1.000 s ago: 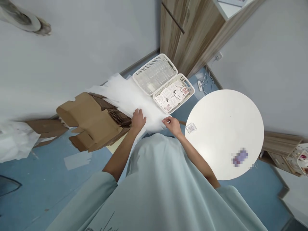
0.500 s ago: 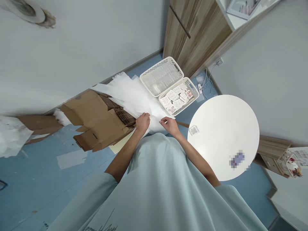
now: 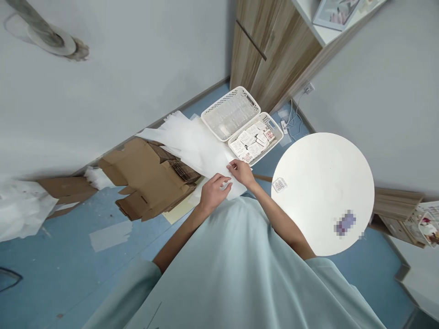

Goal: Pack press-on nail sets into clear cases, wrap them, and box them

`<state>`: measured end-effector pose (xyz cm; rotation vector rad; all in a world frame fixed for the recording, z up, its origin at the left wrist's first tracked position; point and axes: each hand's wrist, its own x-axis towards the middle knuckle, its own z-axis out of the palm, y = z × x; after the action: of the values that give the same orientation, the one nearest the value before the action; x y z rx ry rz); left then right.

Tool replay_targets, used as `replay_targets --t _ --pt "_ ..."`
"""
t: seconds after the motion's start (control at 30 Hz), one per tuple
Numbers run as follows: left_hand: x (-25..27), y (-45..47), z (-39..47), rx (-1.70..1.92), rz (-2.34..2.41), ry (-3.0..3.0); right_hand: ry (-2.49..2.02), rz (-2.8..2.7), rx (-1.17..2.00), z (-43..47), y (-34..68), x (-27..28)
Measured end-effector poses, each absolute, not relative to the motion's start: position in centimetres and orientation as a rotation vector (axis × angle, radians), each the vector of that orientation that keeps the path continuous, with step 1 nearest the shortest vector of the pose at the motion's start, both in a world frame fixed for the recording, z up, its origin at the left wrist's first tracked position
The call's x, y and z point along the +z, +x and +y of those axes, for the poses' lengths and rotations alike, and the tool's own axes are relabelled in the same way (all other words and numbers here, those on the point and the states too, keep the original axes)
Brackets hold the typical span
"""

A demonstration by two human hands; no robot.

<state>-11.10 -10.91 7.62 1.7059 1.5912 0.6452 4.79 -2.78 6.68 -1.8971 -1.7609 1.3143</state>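
Note:
A heap of thin white packing sheets (image 3: 192,144) lies on the floor in front of me, its near end reaching my knees. My right hand (image 3: 242,174) is over that near end, thumb and fingers pinched together on the edge of a white sheet. Just to its left, my left hand (image 3: 215,193) has its fingers curved and apart, with nothing seen between them. The fingertips of both hands are close to each other. Beyond my right hand stands a white basket (image 3: 270,147) holding several small white cards or packs.
A second white basket (image 3: 206,116) adjoins the first, with clear packs inside. Flattened brown cardboard boxes (image 3: 144,176) are stacked at left. A round white table (image 3: 318,183) at right bears a small clear pack (image 3: 279,184) and a blurred item. A wooden cabinet (image 3: 274,50) stands behind.
My left hand has moved right and its fingers have come apart. My right hand has shifted slightly up, nearer the left one. The view has turned a little.

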Motion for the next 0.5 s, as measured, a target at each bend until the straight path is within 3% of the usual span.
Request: replay_targets --t 0.2,0.33,0.5 --pt "6.5 -11.2 -8.0 0.889 1.776 1.079 -1.754 -1.639 1.242 -5.3 8.3 10.1" --pt "5.8 -9.3 -4.4 0.843 1.463 0.779 -1.774 -1.474 1.185 -8.0 11.7 12.7" --pt "7.6 -3.1 -1.1 0.895 1.164 0.873 -1.826 -1.211 1.144 -12.9 16.1 14.5"
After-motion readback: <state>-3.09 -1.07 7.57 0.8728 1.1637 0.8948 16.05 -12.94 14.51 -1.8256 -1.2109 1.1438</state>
